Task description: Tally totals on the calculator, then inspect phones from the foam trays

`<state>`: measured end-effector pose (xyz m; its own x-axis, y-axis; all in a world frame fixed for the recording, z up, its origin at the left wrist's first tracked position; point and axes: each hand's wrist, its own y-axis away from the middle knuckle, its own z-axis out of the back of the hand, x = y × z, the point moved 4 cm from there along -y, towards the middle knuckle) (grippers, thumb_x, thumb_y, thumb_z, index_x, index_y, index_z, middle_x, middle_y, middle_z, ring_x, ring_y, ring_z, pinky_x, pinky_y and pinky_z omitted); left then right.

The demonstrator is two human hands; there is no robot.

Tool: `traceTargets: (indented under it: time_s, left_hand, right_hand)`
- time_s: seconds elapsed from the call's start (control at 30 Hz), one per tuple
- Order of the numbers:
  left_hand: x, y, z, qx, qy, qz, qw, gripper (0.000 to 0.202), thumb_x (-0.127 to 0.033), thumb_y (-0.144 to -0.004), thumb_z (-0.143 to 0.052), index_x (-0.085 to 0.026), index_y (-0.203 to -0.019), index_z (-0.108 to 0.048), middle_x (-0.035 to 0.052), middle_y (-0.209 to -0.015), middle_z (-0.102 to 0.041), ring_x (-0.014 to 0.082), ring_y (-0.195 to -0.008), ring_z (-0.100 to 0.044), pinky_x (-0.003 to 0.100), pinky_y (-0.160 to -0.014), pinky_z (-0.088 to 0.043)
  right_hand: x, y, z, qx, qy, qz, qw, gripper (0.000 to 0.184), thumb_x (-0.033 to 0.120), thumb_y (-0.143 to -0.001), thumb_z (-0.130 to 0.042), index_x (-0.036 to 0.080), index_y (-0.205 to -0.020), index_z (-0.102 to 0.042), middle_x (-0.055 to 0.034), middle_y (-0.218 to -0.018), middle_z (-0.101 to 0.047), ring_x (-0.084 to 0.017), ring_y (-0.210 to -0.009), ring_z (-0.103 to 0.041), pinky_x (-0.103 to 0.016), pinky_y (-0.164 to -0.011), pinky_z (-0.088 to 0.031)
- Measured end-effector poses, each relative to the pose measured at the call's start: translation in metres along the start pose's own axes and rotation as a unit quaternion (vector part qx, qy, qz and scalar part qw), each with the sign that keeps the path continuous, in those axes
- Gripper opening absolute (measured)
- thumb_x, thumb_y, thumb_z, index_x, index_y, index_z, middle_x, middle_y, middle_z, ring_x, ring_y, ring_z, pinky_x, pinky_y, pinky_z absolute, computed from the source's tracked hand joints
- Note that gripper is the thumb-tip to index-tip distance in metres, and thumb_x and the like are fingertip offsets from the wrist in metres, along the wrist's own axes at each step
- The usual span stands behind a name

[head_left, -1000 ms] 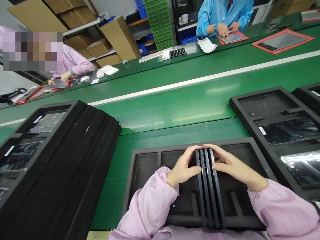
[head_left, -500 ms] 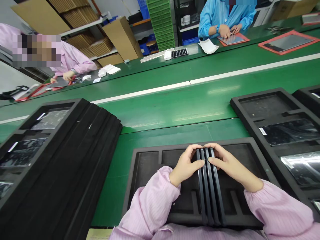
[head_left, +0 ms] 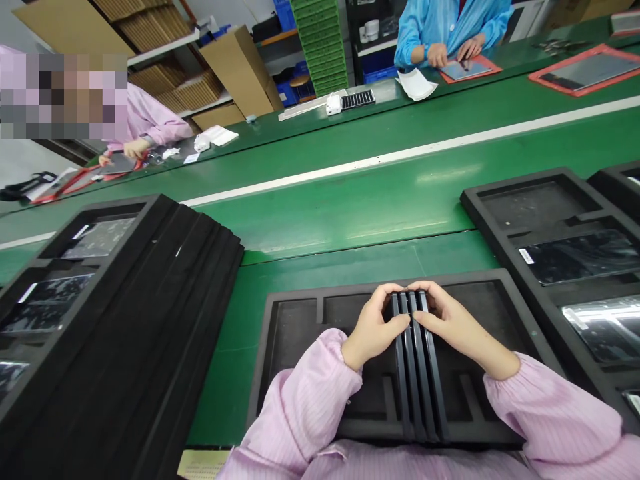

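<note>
Several thin dark slabs (head_left: 417,373), tablet-like in shape and seen edge-on, stand upright side by side over a black foam tray (head_left: 295,291). My left hand (head_left: 377,325) is closed on their upper left side, thumb on the near edges and fingers curled over the far end. From the right, my right hand (head_left: 447,323) grips the same bundle, its thumb close to the other thumb. The fingertips behind the slabs are partly hidden. Recessed compartments show in the tray on both sides of the bundle.
A tall stack of black foam trays (head_left: 165,320) stands left, dark glass panels (head_left: 55,300) in the top one. Another foam tray (head_left: 505,243) at right holds labelled panels (head_left: 580,257). Across the green bench (head_left: 320,220), a person in blue (head_left: 450,40) and one in pink (head_left: 155,120) work.
My hands keep their hold on the slabs with hardly any movement. The view has shifted slightly. Across the bench, the hands of the person in blue have moved over the panel.
</note>
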<state>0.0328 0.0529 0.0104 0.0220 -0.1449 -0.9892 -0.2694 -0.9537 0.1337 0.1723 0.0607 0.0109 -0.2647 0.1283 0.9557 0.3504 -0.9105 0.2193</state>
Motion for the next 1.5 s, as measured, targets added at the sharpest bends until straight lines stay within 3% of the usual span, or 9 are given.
traceTargets:
  time_s: [0.23, 0.57, 0.87, 0.97, 1.13, 1.37, 1.5]
  left_hand:
    - [-0.001, 0.003, 0.002, 0.051, -0.024, -0.008, 0.998, 0.049, -0.021, -0.064, -0.061, -0.019, -0.109, -0.042, 0.009, -0.111, -0.05, 0.0257, -0.107, -0.049, 0.042, -0.098, -0.036]
    - [0.0, 0.004, 0.0, 0.038, -0.047, -0.01, 0.998, 0.05, -0.014, -0.065, -0.058, -0.02, -0.111, -0.041, 0.0087, -0.116, -0.05, 0.0251, -0.112, -0.049, 0.042, -0.101, -0.036]
    - [0.007, 0.006, 0.002, 0.049, -0.05, -0.007, 0.998, 0.062, -0.014, -0.069, -0.059, -0.021, -0.126, -0.038, 0.0115, -0.13, -0.044, 0.0266, -0.124, -0.041, 0.046, -0.106, -0.031]
    - [0.009, 0.004, 0.007, 0.075, -0.046, -0.009, 0.996, 0.067, -0.02, -0.069, -0.063, -0.02, -0.131, -0.036, 0.013, -0.135, -0.041, 0.0285, -0.128, -0.037, 0.047, -0.108, -0.028]
    - [0.01, 0.004, 0.013, 0.162, -0.009, -0.017, 0.987, 0.087, -0.029, -0.064, -0.071, -0.02, -0.14, -0.03, 0.0126, -0.146, -0.03, 0.0313, -0.134, -0.029, 0.047, -0.111, -0.021]
    - [0.015, 0.005, 0.015, 0.178, 0.015, -0.008, 0.984, 0.094, -0.041, -0.067, -0.073, -0.024, -0.144, -0.024, 0.0105, -0.15, -0.024, 0.0311, -0.136, -0.025, 0.049, -0.113, -0.016]
    - [0.015, 0.005, 0.014, 0.185, 0.014, -0.009, 0.983, 0.092, -0.042, -0.069, -0.072, -0.024, -0.145, -0.023, 0.0106, -0.149, -0.027, 0.0307, -0.137, -0.025, 0.048, -0.113, -0.016]
  right_hand:
    - [0.0, 0.002, -0.001, 0.049, -0.018, -0.037, 0.998, 0.05, 0.038, -0.067, -0.057, 0.023, -0.111, -0.04, -0.0025, -0.09, -0.054, -0.024, -0.085, -0.056, -0.038, -0.073, -0.047]
    - [0.002, 0.003, -0.002, 0.053, -0.038, -0.028, 0.997, 0.05, 0.036, -0.068, -0.06, 0.024, -0.111, -0.04, -0.0029, -0.094, -0.056, -0.023, -0.086, -0.057, -0.037, -0.075, -0.049]
    - [0.001, 0.002, -0.002, 0.053, -0.054, -0.015, 0.997, 0.049, 0.036, -0.068, -0.062, 0.025, -0.11, -0.04, -0.0038, -0.099, -0.055, -0.023, -0.09, -0.057, -0.037, -0.078, -0.049]
    - [-0.002, 0.002, 0.0, 0.072, -0.059, -0.022, 0.995, 0.051, 0.036, -0.07, -0.062, 0.025, -0.114, -0.038, -0.0038, -0.097, -0.055, -0.022, -0.085, -0.057, -0.037, -0.078, -0.048]
    - [-0.002, 0.005, 0.007, 0.16, -0.06, -0.02, 0.985, 0.071, 0.035, -0.069, -0.064, 0.023, -0.13, -0.03, -0.007, -0.108, -0.052, -0.022, -0.091, -0.056, -0.035, -0.075, -0.05]
    - [-0.003, 0.007, 0.01, 0.172, -0.064, -0.008, 0.983, 0.076, 0.043, -0.074, -0.066, 0.025, -0.136, -0.026, -0.0105, -0.126, -0.045, -0.023, -0.095, -0.056, -0.041, -0.088, -0.048]
    - [-0.002, 0.007, 0.009, 0.165, -0.057, -0.008, 0.985, 0.072, 0.043, -0.074, -0.066, 0.026, -0.133, -0.028, -0.0103, -0.125, -0.045, -0.024, -0.097, -0.056, -0.043, -0.09, -0.047]
